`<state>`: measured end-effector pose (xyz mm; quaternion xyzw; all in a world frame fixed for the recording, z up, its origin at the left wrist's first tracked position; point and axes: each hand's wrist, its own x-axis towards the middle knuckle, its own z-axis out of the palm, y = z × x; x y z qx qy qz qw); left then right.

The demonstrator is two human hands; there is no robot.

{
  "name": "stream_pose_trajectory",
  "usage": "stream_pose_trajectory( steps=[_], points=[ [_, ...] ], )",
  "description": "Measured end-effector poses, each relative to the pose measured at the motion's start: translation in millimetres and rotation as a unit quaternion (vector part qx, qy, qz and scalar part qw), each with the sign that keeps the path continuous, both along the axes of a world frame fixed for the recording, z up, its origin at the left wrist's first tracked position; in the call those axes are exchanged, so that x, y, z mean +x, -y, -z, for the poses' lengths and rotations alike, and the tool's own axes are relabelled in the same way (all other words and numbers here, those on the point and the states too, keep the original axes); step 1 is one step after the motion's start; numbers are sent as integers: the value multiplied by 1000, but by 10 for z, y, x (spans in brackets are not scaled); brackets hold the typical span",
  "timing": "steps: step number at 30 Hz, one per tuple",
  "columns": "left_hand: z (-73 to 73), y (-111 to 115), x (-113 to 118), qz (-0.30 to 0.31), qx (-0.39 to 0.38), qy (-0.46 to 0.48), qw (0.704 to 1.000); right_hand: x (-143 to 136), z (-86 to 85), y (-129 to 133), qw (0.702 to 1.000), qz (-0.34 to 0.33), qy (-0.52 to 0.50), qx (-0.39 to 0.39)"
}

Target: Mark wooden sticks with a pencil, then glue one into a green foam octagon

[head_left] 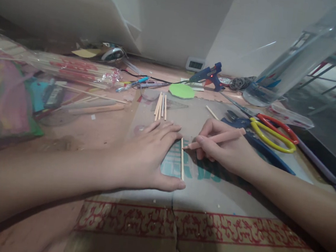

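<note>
My left hand (pixel 150 152) rests on the covered work surface. Its thumb and index finger steady a thin wooden stick (pixel 182 161), one at either end, with the stick lying flat between them. A pinkish pen (pixel 228 136) is gripped in my right hand (pixel 219 147), its tip at the stick's upper part. Whether the tip touches the wood or stops just beside it, I cannot tell. Beyond my left fingers lies a small group of cut wooden sticks (pixel 161 105). Another short stick (pixel 212 112) lies past my right hand.
Scissors (pixel 274 132) with red and yellow handles lie right, beside a phone (pixel 326 153). Behind are a blue glue gun (pixel 208 75), a green paper disc (pixel 181 90) and a clear bottle (pixel 296 55). Packaged sticks (pixel 78 70) and a colourful bag (pixel 7 98) crowd the left.
</note>
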<state>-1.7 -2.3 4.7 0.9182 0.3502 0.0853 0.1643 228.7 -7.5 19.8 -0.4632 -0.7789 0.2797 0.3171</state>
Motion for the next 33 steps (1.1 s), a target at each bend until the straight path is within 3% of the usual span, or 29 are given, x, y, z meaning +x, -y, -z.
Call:
stream_pose_trajectory(
  steps=[9, 20, 26, 33],
  points=[
    [-15, 7, -11, -1, 1, -4, 1000, -11, -17, 10, 999, 7, -3, -41],
    [-5, -5, 13, 2, 7, -5, 1000, 15, -32, 41, 998, -48, 1, -47],
    [-9, 6, -17, 4, 9, 0, 1000, -21, -49, 27, 999, -6, 2, -34],
    [5, 0, -17, 1, 13, 0, 1000, 14, -50, 71, 996, -54, -1, -68]
  ],
)
